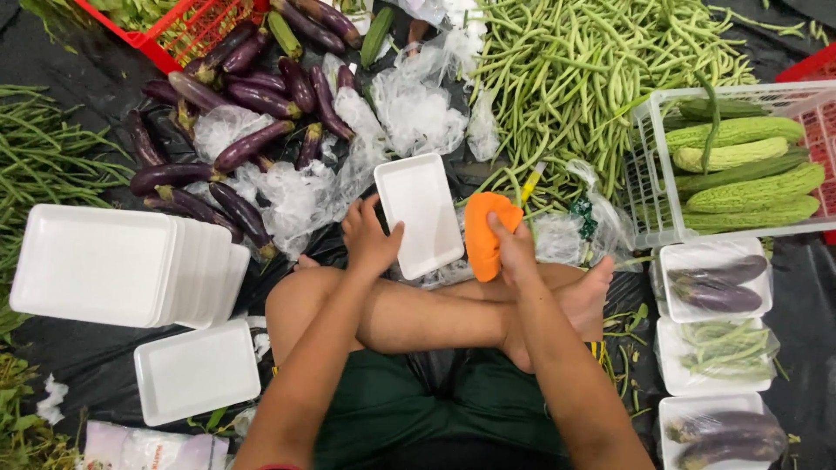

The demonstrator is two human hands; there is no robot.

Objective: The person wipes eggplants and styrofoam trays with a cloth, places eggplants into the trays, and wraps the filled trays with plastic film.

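Note:
My left hand (368, 236) holds the near left edge of a white foam tray (421, 211) that rests tilted in front of my crossed legs. My right hand (512, 250) grips an orange cloth (483, 233) right beside the tray's right edge. Long purple eggplants (244, 144) lie in a loose pile on clear plastic just beyond my left hand. A big heap of green long beans (575, 83) spreads out beyond my right hand.
A stack of white foam trays (113, 265) and a single tray (196, 372) sit at left. A white basket (649, 187) of bitter gourds stands at right. Wrapped trays of eggplants (716, 283) and beans (723, 352) line the right side. A red crate (187, 30) is at the top left.

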